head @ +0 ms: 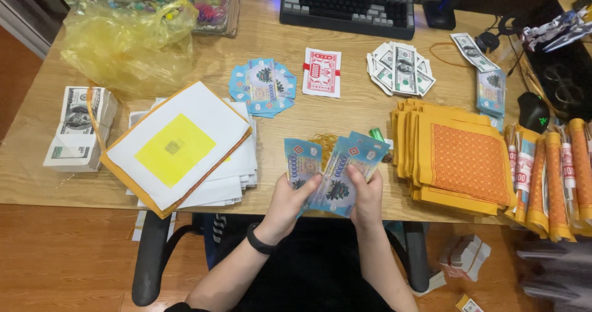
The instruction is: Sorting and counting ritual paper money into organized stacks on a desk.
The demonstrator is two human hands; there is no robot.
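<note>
**Blue paper notes fanned at the desk's front edge**

A person seated at a wooden desk (345,111) holds a fan of blue paper notes (336,167) in both hands just over the middle of the front edge. The left hand (288,202), with a black band at the wrist, grips the left part of the fan from below, thumb lying across the face of the sheets. The right hand (366,196) pinches the right part, thumb on top and fingers curled behind. Both forearms rise from the lap, wrists bent slightly inward towards each other.

The sheets are thin and spread loosely; a slackened thumb could let some slide off the front edge to the floor, and a sweep of the elbow could catch the orange-and-yellow paper stack (456,161) near the right edge. Loose rubber bands (325,141) lie just behind the fan.

Further back lie a round spread of blue notes (262,87), a red-printed packet (322,72) and a pile of green-grey notes (401,68). White sheets with a yellow square (179,148) sit left of centre, a banded bundle of notes (79,128) at the left edge, and a keyboard (346,5) along the back edge.
</note>
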